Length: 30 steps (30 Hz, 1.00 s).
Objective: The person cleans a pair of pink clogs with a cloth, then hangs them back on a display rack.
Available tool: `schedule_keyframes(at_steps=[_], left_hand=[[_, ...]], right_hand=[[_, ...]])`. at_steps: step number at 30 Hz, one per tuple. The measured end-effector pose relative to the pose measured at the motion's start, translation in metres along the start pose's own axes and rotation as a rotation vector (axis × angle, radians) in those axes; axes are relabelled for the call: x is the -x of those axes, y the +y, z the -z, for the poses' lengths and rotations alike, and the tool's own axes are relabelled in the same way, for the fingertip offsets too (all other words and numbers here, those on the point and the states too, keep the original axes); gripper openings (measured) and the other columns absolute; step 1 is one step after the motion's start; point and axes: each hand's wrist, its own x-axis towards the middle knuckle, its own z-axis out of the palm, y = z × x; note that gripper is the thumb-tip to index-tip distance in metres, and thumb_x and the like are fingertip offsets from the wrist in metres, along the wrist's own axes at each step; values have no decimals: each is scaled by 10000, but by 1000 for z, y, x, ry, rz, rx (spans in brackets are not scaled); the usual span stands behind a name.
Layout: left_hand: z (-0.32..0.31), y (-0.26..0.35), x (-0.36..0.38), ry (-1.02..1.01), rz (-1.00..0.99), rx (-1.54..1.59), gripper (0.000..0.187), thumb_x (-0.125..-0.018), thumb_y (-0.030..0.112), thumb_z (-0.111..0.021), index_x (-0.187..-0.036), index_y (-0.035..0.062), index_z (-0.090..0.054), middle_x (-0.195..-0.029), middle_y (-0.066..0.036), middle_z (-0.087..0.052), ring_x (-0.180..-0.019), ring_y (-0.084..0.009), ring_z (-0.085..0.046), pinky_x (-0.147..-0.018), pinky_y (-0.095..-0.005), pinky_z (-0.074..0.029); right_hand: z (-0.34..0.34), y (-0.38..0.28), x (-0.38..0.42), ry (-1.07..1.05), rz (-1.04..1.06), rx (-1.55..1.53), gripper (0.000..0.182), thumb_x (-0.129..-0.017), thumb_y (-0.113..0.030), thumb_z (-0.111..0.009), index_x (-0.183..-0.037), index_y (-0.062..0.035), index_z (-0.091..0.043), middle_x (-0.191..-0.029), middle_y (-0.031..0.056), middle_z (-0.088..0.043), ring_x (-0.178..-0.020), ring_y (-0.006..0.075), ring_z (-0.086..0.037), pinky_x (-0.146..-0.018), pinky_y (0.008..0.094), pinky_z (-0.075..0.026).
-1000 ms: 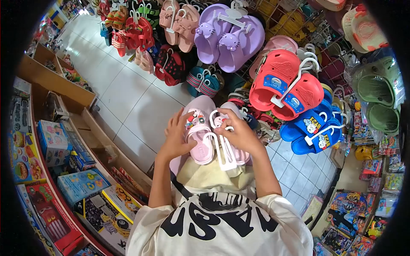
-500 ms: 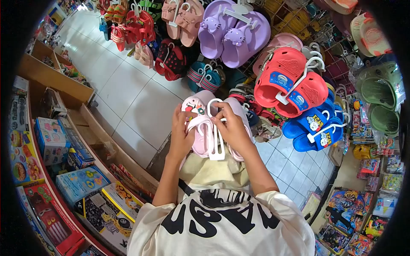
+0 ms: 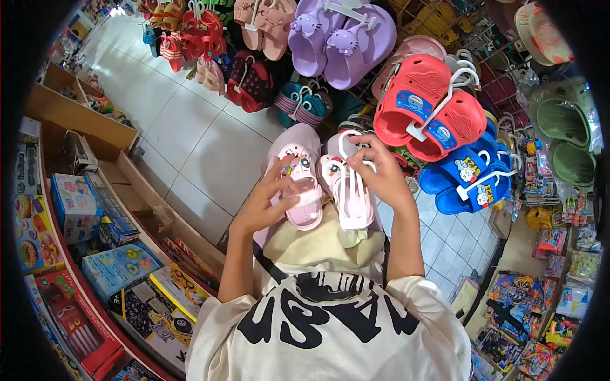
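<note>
Two pale pink children's clogs with small colourful charms are over my lap, side by side and apart. My left hand (image 3: 262, 200) is on the left clog (image 3: 305, 209), with fingers across its upper and the thumb near its strap. A white plastic hanger (image 3: 353, 219) lies over the right clog (image 3: 332, 166). Near the hanger's hook, my right hand (image 3: 381, 168) pinches it between thumb and fingers. The right clog stays with the hanger; whether it is hooked on is hard to see.
Red clogs (image 3: 413, 105), blue slippers (image 3: 467, 178) and purple slippers (image 3: 346, 47) hang ahead on a wire rack. Boxed toys (image 3: 121, 267) fill the wooden shelf (image 3: 184, 247) at left. Packaged toys (image 3: 521, 292) hang at right. White floor tiles (image 3: 197, 146) show ahead.
The two clogs have come apart. The left one no longer sits against the hanger, and my right hand has shifted right with the hanger and the other clog.
</note>
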Motion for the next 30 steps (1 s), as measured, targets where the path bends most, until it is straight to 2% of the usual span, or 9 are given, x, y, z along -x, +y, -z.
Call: schedule_keyframes(at_steps=[3,6,7,10,13,16,19,25,30], left_hand=[[-6,-12,6,-72,-107,-132,342,-733,213,-792,-967,104,-568,-1501,-139,-306,-1426,-445,-74,-1141,-514,-101],[-17,1,4,-39,-60,-89,474,-687,188,-826,-1038,104,-519,-1502,-148,-280,-1428,-438,-79,-1143,-509,-107],[-18,6,5,3,-25,-84,590,-635,178,-858,-1071,95,-470,-1472,-177,-299,-1414,-445,-138,-1140,-502,-143],[-24,0,2,231,49,219,579,-668,169,-827,-1119,82,-475,-1433,-203,-335,-1394,-417,-222,-1124,-481,-212],[-12,11,-6,204,193,-35,543,-755,127,-745,-1211,66,-457,-1428,-206,-343,-1344,-391,-326,-1083,-448,-302],[-11,19,-14,150,341,37,479,-813,47,-628,-1259,47,-455,-1427,-209,-349,-1300,-378,-386,-1015,-421,-386],[-23,7,-13,261,72,-217,435,-794,-34,-566,-1218,26,-491,-1431,-208,-348,-1269,-395,-415,-949,-410,-445],[-17,19,-7,322,-204,-326,463,-719,-138,-465,-1156,12,-482,-1428,-242,-333,-1332,-395,-354,-1060,-444,-355],[-7,32,-5,360,-149,-98,444,-768,13,-589,-1201,-3,-498,-1395,-226,-395,-1249,-391,-446,-1034,-430,-364]], right_hand=[[-9,-1,0,-57,52,102,381,-868,-51,-619,-1222,-45,-481,-791,9,-596,-816,83,-568,-780,256,-445],[-25,13,-1,-95,92,244,385,-849,-54,-635,-1204,-62,-486,-751,42,-587,-719,104,-566,-692,278,-464],[-29,16,0,-123,95,234,383,-849,-61,-634,-1199,-66,-477,-731,56,-587,-673,131,-572,-654,293,-468],[-39,20,2,-121,80,271,383,-851,-63,-628,-1195,-64,-459,-711,87,-596,-653,190,-596,-638,324,-466],[-44,22,0,-36,104,322,364,-854,-63,-624,-1182,-62,-465,-713,98,-602,-664,207,-610,-641,330,-467],[-48,10,-4,-27,-20,247,350,-857,-66,-623,-1171,-54,-469,-724,107,-614,-683,215,-622,-649,331,-470],[-47,14,-15,85,66,180,320,-862,-77,-625,-1142,-31,-478,-750,104,-628,-711,185,-625,-677,314,-471],[-54,4,-28,385,252,30,237,-870,-43,-633,-1058,-32,-491,-859,68,-599,-821,118,-577,-725,254,-466],[-47,-1,-26,226,236,48,261,-870,-46,-631,-1068,-26,-462,-872,75,-604,-836,137,-598,-748,278,-468]])
